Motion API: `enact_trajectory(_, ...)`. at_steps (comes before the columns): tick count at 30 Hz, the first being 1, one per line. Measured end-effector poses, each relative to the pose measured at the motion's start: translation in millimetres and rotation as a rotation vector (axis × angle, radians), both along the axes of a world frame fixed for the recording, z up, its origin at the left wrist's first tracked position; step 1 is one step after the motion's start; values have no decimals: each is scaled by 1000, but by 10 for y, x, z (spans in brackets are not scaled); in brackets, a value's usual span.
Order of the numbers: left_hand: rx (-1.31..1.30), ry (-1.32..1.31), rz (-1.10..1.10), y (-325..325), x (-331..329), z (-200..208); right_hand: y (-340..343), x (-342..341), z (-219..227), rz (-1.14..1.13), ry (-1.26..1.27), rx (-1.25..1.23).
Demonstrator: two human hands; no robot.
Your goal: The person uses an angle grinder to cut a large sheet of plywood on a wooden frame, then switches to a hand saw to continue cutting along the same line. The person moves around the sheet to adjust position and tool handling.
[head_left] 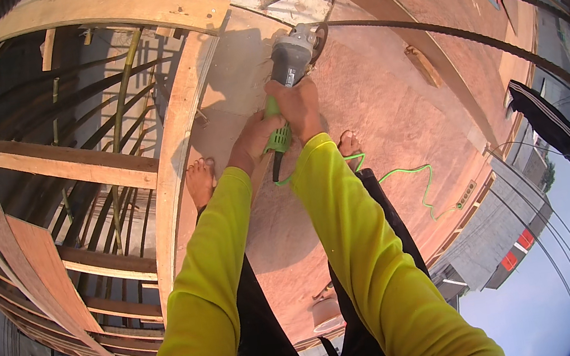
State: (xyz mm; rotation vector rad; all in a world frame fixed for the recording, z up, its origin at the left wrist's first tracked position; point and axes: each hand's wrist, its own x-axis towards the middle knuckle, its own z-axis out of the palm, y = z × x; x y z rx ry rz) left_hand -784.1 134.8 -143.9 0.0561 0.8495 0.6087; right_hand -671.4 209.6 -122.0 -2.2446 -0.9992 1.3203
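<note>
Both of my hands grip a green and black angle grinder (pixel 290 62), held out in front of my feet. My right hand (pixel 301 107) is wrapped round the body just behind the dark head. Lower down, my left hand (pixel 256 137) closes on the green rear part of the handle. The grinder's head and disc (pixel 318 40) point away from me, close to the base of a steel bar at the far edge of the boards. Whether the disc touches anything, I cannot tell. A green cord (pixel 410 170) trails from the tool across the boards.
Reddish plywood (pixel 385 114) lies under my bare feet. To the left, a timber frame (pixel 179 141) borders a deep opening with poles below. Long rebar (pixel 460 32) arcs over the far right. A socket strip (pixel 466 195) lies near the right edge; a bucket (pixel 327 314) stands behind.
</note>
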Motion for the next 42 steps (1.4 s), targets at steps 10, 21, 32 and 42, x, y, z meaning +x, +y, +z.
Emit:
enact_trajectory(10, -41, 38, 46, -64, 29, 91, -62, -24, 2, 30, -97, -7)
enact_trajectory(21, -59, 9, 49, -78, -3, 11, 4, -95, 184, 4, -57, -64)
enact_trajectory(32, -48, -25, 58, -163, 7, -113, -55, -92, 115, -1, -93, -28)
enact_trajectory(42, -52, -20, 60, -251, -5, -108, -163, -119, 38, 3, -165, -22)
